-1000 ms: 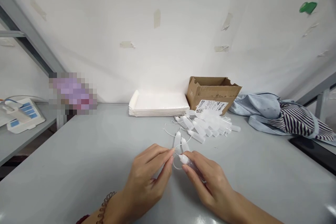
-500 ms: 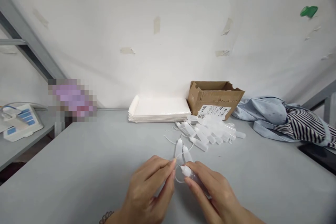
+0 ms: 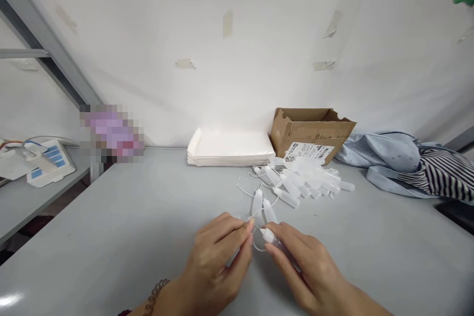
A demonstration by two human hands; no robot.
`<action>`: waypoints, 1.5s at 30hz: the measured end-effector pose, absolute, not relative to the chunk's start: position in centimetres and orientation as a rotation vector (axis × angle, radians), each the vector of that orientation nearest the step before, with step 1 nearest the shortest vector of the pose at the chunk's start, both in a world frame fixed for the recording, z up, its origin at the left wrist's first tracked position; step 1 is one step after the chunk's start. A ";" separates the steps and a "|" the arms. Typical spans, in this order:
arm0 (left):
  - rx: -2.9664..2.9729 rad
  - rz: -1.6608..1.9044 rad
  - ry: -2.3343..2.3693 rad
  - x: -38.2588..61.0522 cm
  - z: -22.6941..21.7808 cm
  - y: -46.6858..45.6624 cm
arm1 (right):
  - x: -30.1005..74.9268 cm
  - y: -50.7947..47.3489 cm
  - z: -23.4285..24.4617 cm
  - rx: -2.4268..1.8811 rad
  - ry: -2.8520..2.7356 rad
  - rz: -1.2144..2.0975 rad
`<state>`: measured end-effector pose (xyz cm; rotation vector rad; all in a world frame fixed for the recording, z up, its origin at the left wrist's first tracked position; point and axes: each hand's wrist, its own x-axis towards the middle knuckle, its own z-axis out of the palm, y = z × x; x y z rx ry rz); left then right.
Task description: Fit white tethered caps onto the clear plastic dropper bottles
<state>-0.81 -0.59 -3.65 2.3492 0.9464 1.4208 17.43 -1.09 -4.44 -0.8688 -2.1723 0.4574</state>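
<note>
My right hand (image 3: 307,266) grips a small translucent squeeze bottle (image 3: 272,238) with its white tip pointing left. My left hand (image 3: 218,261) pinches a tiny cap or the thin tether loop at that tip, thumb and forefinger pressed together; what it holds is too small to name. Two more small bottles (image 3: 262,205) lie on the grey table (image 3: 129,217) just beyond my fingers. A heap of the same bottles (image 3: 303,180) lies farther back.
A stack of white padded sheets (image 3: 231,148) sits against the wall. Beside it stands an open cardboard box (image 3: 313,131) with a label. Blue and striped cloth (image 3: 411,165) lies at the right. A white device (image 3: 48,160) rests on the side table at the left.
The view has shifted slightly, moving everything a little to the right. My hands stay together at the bottle's tip, with only small finger movements.
</note>
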 end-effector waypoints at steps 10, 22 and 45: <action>2.338 1.318 0.897 -1.8 -3.4 0.5 | 17.0 -0.6 -4.0 -0.971 -2.147 0.378; 2.393 1.322 0.695 -1.4 -4.1 0.4 | 17.0 -1.2 -4.1 -0.946 -2.094 0.397; 2.148 1.221 0.881 -1.4 -3.5 -0.1 | 16.9 -0.8 -4.8 -0.973 -2.094 0.446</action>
